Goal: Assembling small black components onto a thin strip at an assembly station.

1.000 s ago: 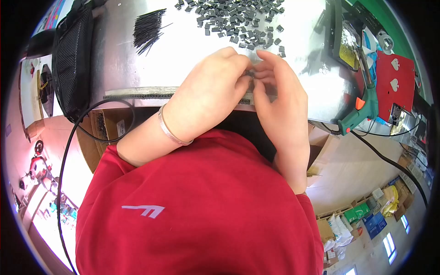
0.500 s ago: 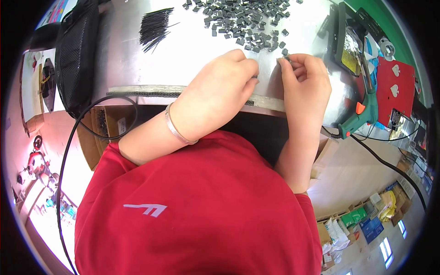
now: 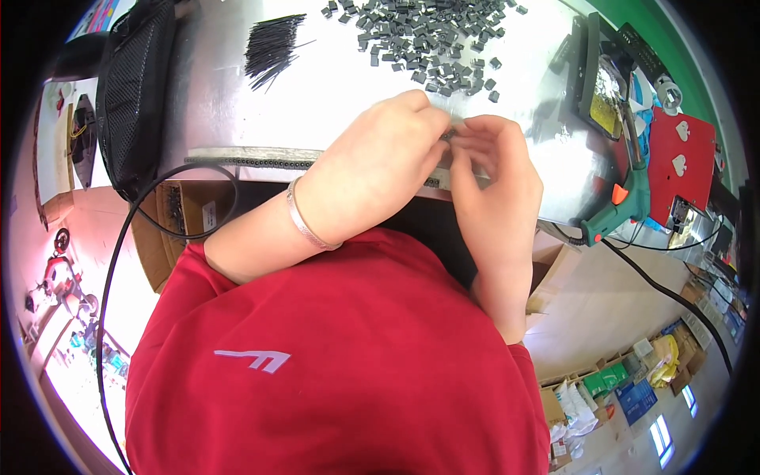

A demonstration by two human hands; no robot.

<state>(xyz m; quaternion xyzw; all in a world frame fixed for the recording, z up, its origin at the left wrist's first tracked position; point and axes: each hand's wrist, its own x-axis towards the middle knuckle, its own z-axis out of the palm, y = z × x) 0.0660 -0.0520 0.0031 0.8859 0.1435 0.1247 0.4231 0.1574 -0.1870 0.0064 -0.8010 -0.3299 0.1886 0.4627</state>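
My left hand (image 3: 388, 158) is bent over the table's front edge, thumb and fingers pinched together. At its fingertips shows a small dark part (image 3: 448, 135), mostly covered by the fingers. My right hand (image 3: 499, 166) meets it there, its thumb and fingertips closed in around the same spot. Whether one or two pieces are held cannot be made out. Beyond the hands lies a loose heap of small black plastic blocks (image 3: 431, 41). Under my left wrist runs a long strip with a row of small black pieces (image 3: 261, 162) along the table edge.
A bundle of thin black sticks or wires (image 3: 271, 49) lies at the far left of the metal table (image 3: 210, 95). At the left edge is a black mesh bag (image 3: 136, 103). A green-handled tool (image 3: 621, 210) with a cable stands at the right, near a black tray (image 3: 599, 87).
My right hand has moved left and slightly nearer, away from the heap's edge, and its fingertips now meet my left hand's. The left hand has barely moved.
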